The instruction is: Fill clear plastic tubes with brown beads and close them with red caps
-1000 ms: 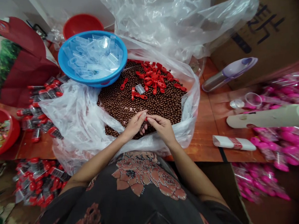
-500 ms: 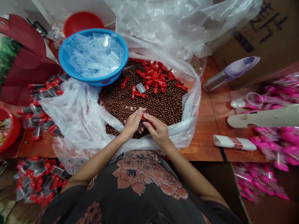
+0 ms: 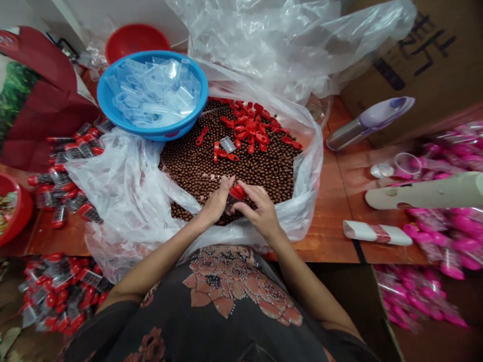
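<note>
Over a large plastic bag full of small brown balls (image 3: 261,172), both hands meet at a small clear container with a red cap (image 3: 237,192). My left hand (image 3: 216,203) is closed round the container's body, which looks dark with balls inside. From the other side my right hand (image 3: 261,208) curls its fingers and thumb about the cap end. The container is partly hidden by the fingers. Red caps with scoop-like ends (image 3: 255,127) lie heaped on the balls beyond my hands, near a clear empty container (image 3: 227,144).
A blue basin (image 3: 104,115) of clear containers rests at the bag's back left, before a red bowl (image 3: 136,32). Filled red-capped containers (image 3: 58,193) lie at left. A purple-topped flask (image 3: 368,123), a white tube (image 3: 377,232) and pink-capped containers (image 3: 466,228) occupy the right.
My right hand has shifted slightly right, its fingers opening out a little, so more of the red cap shows. My left hand has stayed nearly in place.
</note>
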